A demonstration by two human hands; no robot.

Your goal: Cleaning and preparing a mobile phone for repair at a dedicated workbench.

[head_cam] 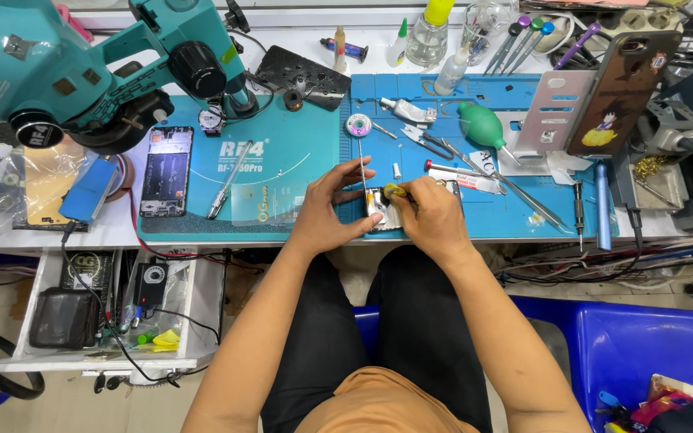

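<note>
Under my two hands lies an opened phone (380, 210), right at the near edge of the blue work mat (483, 220). My left hand (332, 210) is partly open. Its fingers curl over the left side of the phone and its thumb presses the near edge, so it holds the phone still. My right hand (433, 218) is closed around a small tool with a yellow top (393, 192) (I cannot tell what kind of tool it is). The tip of the tool touches the top part of the phone.

Just past my left fingers stands a thin metal stick (362, 164), and beyond it sits a little round spool (358, 125). Past my right hand lie metal tweezers (523, 196) and a green rubber air bulb (481, 124). Far off to the left of my left hand rests another open phone (165, 171), below the big teal microscope (82, 68).
</note>
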